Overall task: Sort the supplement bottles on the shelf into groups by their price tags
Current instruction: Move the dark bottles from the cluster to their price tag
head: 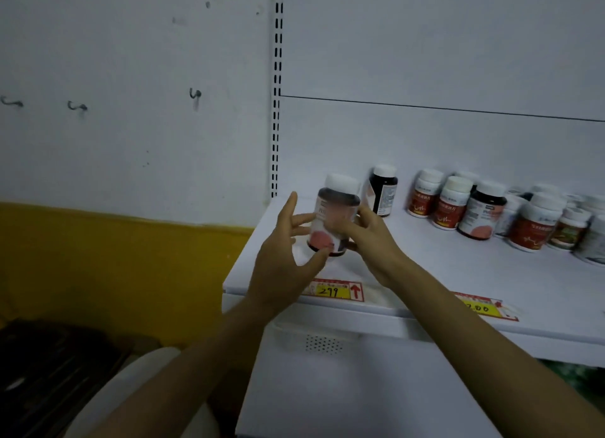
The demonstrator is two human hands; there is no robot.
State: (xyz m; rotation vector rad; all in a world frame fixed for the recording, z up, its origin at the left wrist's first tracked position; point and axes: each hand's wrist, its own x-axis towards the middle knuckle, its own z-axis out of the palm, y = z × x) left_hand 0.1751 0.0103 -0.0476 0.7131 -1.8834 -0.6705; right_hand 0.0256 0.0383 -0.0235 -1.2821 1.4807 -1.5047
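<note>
Holding the pink-label bottle (334, 219) at the left end of the shelf (425, 273), my 2 hands sit on either side of it, right above the yellow 299 price tag (334, 291). My right hand (370, 237) has its fingers curled round the bottle's right side and front. My left hand (284, 241) is splayed and mostly straight, with only the thumb tip against the lower edge. The bottle leans slightly, and blur keeps me from telling whether its base touches the shelf or hangs just above it.

I judge it a rigid plastic bottle, light to moderate in weight, likely with loose contents that shift when it is tipped. The glossy label looks slippery, so I would grip across the body below the white cap, with the thumb opposite the fingers. I would not hold it by the cap, which might turn. It should tolerate a firm squeeze without damage.

A dark bottle (383, 192) stands just behind it. A bottle with a matching pink label (483, 211) sits in the crowded cluster of red-label bottles (530, 223) well to the right. That cluster is packed tight, so a careless reach there could topple its neighbours. A second price tag (481, 307) is partly hidden by my right forearm.
</note>
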